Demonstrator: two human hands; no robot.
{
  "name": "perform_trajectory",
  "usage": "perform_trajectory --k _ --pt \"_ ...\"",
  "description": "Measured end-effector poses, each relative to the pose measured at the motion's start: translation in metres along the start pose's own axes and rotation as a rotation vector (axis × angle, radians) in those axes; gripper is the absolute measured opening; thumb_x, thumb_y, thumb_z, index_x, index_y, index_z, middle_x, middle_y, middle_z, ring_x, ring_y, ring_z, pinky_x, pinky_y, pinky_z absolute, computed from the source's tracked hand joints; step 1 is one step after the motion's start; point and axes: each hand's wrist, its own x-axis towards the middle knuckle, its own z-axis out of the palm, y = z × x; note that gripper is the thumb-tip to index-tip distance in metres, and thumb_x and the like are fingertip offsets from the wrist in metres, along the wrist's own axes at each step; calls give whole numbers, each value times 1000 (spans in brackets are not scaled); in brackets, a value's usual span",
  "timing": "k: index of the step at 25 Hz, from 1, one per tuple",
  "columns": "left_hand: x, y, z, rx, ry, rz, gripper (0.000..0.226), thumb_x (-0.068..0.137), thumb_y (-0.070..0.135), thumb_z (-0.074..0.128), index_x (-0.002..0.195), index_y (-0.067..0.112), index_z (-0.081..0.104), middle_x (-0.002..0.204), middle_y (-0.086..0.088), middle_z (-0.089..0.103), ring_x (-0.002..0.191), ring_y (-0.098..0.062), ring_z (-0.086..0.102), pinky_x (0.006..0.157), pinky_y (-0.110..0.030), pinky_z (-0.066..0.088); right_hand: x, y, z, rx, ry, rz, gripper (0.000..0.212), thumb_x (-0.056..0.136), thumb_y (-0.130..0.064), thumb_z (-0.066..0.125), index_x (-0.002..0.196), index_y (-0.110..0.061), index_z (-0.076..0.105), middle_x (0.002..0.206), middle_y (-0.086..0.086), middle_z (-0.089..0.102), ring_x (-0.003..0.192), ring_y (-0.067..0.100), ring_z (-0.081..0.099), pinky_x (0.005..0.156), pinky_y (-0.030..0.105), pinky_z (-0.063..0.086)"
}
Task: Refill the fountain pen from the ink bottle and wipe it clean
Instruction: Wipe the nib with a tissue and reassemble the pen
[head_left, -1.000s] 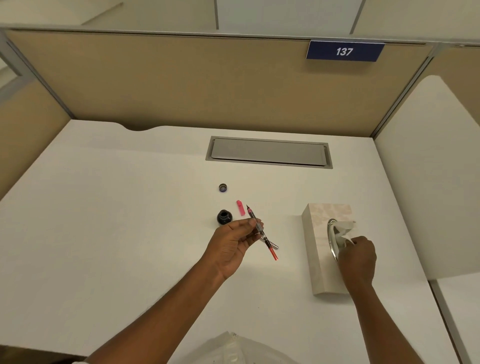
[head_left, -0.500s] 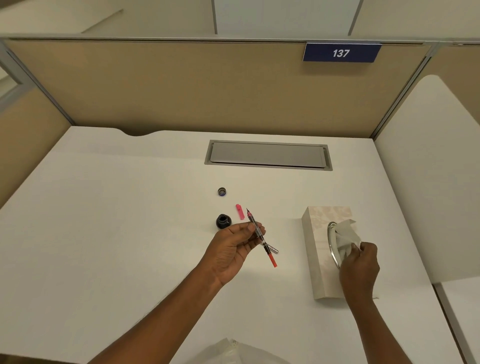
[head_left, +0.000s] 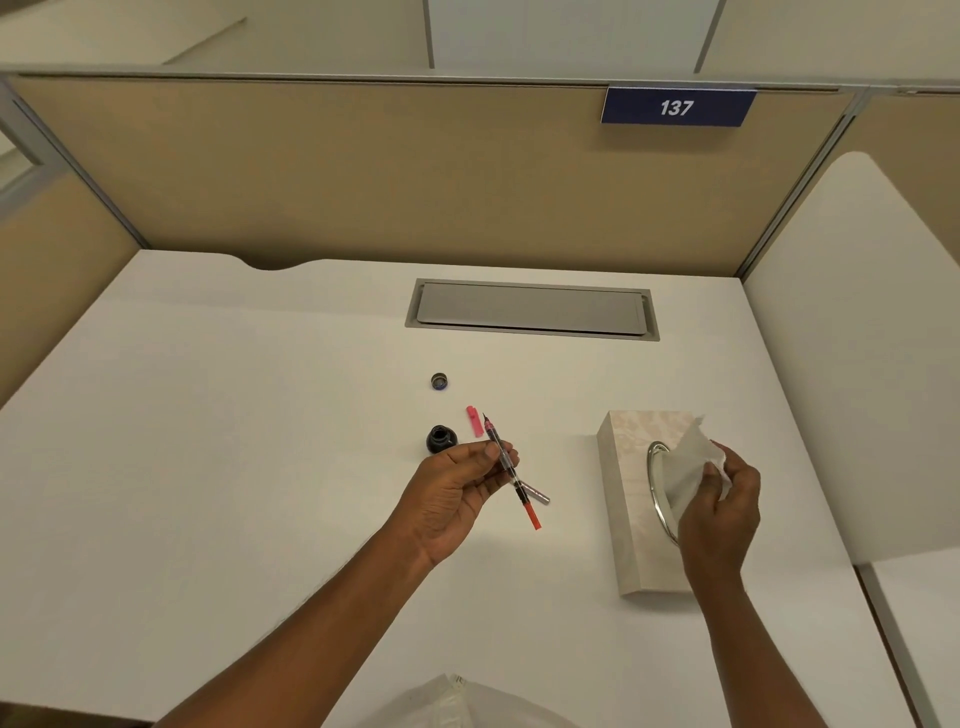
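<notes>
Left hand (head_left: 457, 493) above mid-table (head_left: 208, 467), fingers pinching the fountain pen (head_left: 506, 467), nib toward 12 o'clock, red rear end toward 5 o'clock; open ink bottle (head_left: 441, 439) just at 11 o'clock of that hand, bottle cap (head_left: 439, 381) beyond at 12 o'clock, pink pen part (head_left: 472, 419) lying between bottle and nib. Silver tube (head_left: 535, 492) flat on the table just beneath the pen at 4 o'clock. Right hand (head_left: 719, 509) at 3 o'clock, closed around a white tissue (head_left: 688, 467) over the ring opening of the tissue box (head_left: 623, 519).
</notes>
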Motion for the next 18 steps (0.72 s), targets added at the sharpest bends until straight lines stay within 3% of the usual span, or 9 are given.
perform_trajectory --k 2,10,14,18 --pt "0 0 -1 5 -1 5 13 75 6 62 76 2 73 80 -10 73 79 -20 71 69 -26 57 3 -7 2 8 8 17 17 95 -21 41 106 -12 51 103 -1 58 92 13 51 78 27 38" --pt "6 -7 -7 33 23 -17 12 70 9 64 73 5 75 81 -9 74 81 -21 71 69 -27 57 36 -20 3 -4 19 5 6 94 -11 51 92 -8 56 78 1 57 68 17 51 55 10 36" --pt "9 -7 -7 40 30 -21 12 69 9 64 73 5 75 80 -9 74 80 -20 71 68 -26 57 49 -27 5 15 37 8 7 93 -12 54 89 -7 58 75 -2 57 66 11 51 57 5 38" --pt "9 -8 -8 44 34 -18 12 70 8 64 72 6 76 79 -9 74 80 -20 71 68 -26 57 61 -37 8 31 107 107 8 90 -15 58 90 -7 62 81 -1 61 73 14 55 58 9 39"
